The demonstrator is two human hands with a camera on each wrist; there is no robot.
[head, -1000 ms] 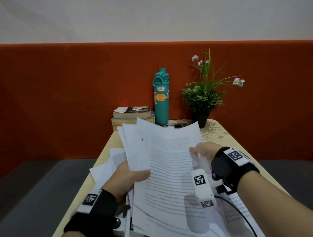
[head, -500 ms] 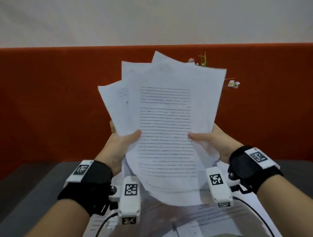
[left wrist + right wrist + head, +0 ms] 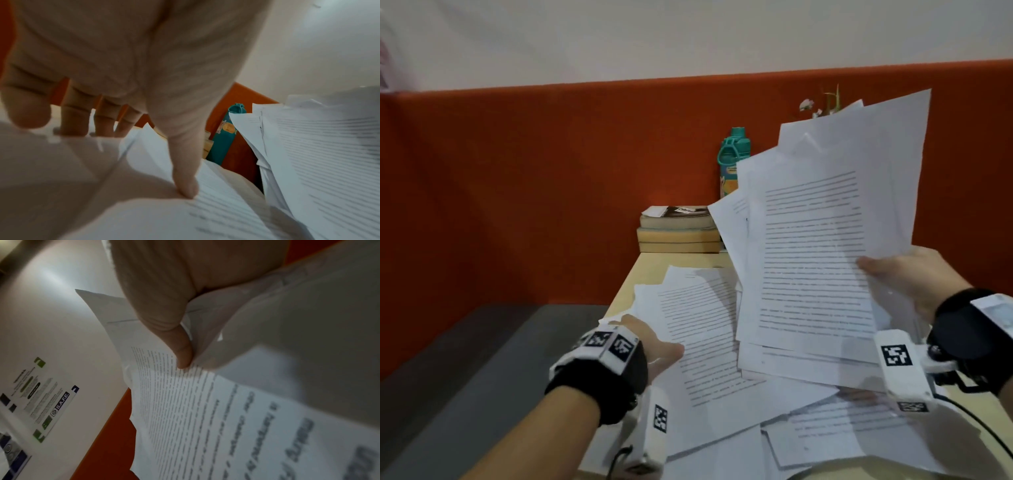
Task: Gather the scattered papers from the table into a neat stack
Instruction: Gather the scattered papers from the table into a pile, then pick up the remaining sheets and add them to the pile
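Note:
My right hand [image 3: 873, 270] holds a bundle of printed papers [image 3: 818, 246] upright over the right side of the table, thumb on the front sheet. In the right wrist view the thumb [image 3: 180, 353] pinches that bundle [image 3: 185, 402]. Lower left, my left hand [image 3: 654, 346] grips the near edge of loose printed sheets [image 3: 702, 329] lying on the table. Its thumb [image 3: 185, 186] lies on top and the fingers [image 3: 72, 116] go down behind the paper edge. More loose sheets [image 3: 842, 435] lie overlapped and askew near me.
The pale wooden table [image 3: 633, 277] is narrow, with its left edge close to my left hand. At its far end stand a stack of books [image 3: 678, 233], a teal bottle [image 3: 729, 161] and a plant [image 3: 825, 102] partly behind the bundle. An orange wall panel runs behind.
My left hand has let go of the bundle and dropped to the loose sheets at the left. My right hand alone now holds the bundle, shifted right. The view has turned left.

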